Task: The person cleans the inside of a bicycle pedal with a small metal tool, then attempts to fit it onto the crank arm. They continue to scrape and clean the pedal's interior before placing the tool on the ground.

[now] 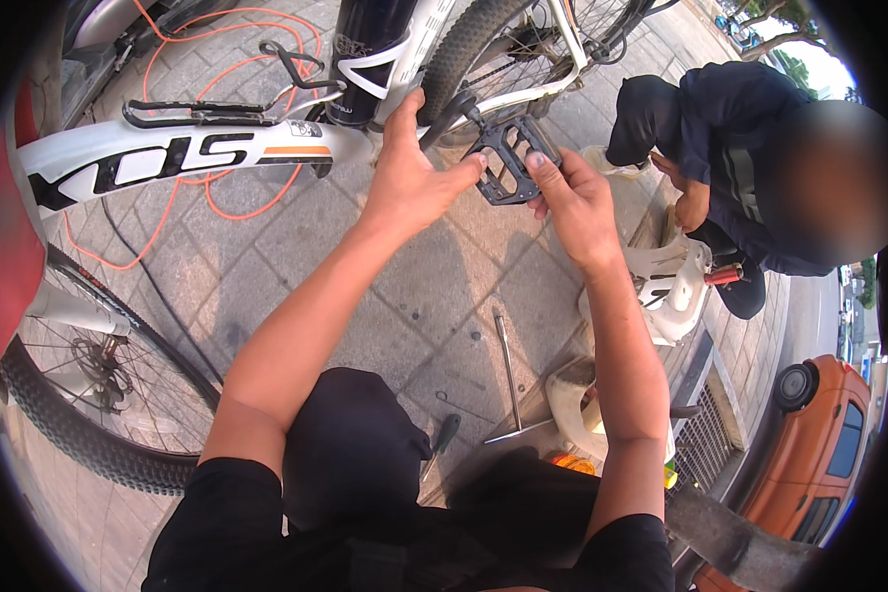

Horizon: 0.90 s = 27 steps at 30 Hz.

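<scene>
The ground is a pavement [296, 247] of grey square paving stones, outdoors in daylight, with an orange car [819, 449] parked at the lower right edge and a drain grate [705, 434] beside it. A white bicycle frame [168, 153] crosses the upper left of the pavement, its knobby tyre [79, 434] curving down at the left edge and a second wheel [503, 39] at the top. An orange cable [217, 197] loops over the stones beneath the frame.

The black flat pedal [508, 158] sits on the end of the crank arm [449, 113], just below the frame and near the top middle of the scene. The left hand [409, 173] is spread open beside it, thumb and fingers [469, 168] touching the pedal's left edge, not wrapped around it. The right hand [567, 197] grips the pedal's right side, fingers pinched closed on its rim.

On the pavement between the forearms lies a long metal T-handled wrench [508, 370], with a smaller dark-handled tool [442, 434] near it. Another person [730, 168] in dark clothing crouches at the right, just beside a white plastic chair [676, 286], close to the right forearm but clear of the pedal.
</scene>
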Motion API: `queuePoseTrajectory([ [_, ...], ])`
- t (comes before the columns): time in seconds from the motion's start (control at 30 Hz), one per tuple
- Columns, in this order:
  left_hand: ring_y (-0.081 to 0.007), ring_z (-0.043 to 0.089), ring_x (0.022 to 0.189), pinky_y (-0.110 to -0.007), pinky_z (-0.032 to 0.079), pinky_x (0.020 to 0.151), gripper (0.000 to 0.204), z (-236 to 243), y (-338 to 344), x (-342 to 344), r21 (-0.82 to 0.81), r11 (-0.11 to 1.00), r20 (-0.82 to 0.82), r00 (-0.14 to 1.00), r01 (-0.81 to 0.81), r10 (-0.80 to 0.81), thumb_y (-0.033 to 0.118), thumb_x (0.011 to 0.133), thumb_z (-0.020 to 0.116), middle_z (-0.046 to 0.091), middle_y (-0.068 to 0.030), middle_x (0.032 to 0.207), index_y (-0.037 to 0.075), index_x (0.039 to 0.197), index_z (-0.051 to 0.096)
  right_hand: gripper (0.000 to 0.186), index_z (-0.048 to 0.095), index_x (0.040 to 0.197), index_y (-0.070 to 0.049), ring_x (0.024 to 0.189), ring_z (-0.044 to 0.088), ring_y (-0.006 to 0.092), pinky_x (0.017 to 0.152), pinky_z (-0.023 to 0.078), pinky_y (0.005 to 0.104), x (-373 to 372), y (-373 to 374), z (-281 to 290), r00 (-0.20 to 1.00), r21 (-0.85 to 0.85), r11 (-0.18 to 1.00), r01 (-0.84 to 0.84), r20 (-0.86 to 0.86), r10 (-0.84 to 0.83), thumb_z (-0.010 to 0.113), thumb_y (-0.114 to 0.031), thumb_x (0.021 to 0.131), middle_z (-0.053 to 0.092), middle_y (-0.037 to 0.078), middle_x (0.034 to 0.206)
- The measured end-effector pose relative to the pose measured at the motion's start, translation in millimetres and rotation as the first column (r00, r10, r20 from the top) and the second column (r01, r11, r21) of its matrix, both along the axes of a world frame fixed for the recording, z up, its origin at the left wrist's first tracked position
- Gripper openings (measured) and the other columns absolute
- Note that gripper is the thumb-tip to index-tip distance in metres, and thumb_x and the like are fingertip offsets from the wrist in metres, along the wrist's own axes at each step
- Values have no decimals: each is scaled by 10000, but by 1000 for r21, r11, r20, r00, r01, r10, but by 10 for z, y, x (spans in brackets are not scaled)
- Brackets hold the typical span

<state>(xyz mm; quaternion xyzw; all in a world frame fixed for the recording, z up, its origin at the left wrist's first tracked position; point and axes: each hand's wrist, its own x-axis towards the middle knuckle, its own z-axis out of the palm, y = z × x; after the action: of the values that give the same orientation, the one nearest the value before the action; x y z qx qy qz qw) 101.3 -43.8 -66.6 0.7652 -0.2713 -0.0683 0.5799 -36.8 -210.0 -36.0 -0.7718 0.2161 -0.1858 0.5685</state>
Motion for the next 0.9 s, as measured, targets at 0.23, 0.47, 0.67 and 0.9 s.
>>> queuePoseTrajectory([
  [0.23, -365, 470, 1427, -415, 382, 1194, 998, -106, -151, 68, -25, 998, 98, 993, 63, -60, 307, 776, 871, 478, -234, 1505, -16, 1564, 350, 346, 701, 1084, 3, 651, 556, 47, 583, 457, 232, 56, 9, 11, 1000, -37, 999, -8, 6, 8, 704, -339, 1031, 642, -19, 768],
  [0.47, -359, 554, 1340, -411, 438, 1141, 860, -169, -177, 84, -59, 998, 126, 992, 20, -12, 289, 810, 843, 548, -216, 1423, -16, 1506, 442, 340, 695, 1105, 22, 670, 579, 63, 620, 493, 237, 32, 89, 39, 999, -8, 1000, 7, 40, -7, 758, -296, 999, 660, -5, 781],
  [0.67, -357, 570, 1321, -414, 455, 1123, 811, -167, -179, 52, -67, 998, 146, 989, 1, 9, 290, 818, 831, 566, -205, 1403, -12, 1482, 475, 316, 704, 1082, 33, 708, 618, 74, 661, 519, 237, -168, 54, -79, 999, 169, 984, -51, 0, 52, 761, -267, 999, 693, 18, 812],
  [0.9, -370, 564, 1321, -421, 450, 1126, 817, -157, -185, 45, -72, 997, 143, 989, -12, 23, 302, 812, 829, 560, -221, 1411, -19, 1476, 476, 321, 719, 1020, 17, 704, 626, 69, 641, 504, 238, -159, 73, -69, 999, 34, 999, -28, -33, 29, 735, -303, 1018, 692, 22, 781],
])
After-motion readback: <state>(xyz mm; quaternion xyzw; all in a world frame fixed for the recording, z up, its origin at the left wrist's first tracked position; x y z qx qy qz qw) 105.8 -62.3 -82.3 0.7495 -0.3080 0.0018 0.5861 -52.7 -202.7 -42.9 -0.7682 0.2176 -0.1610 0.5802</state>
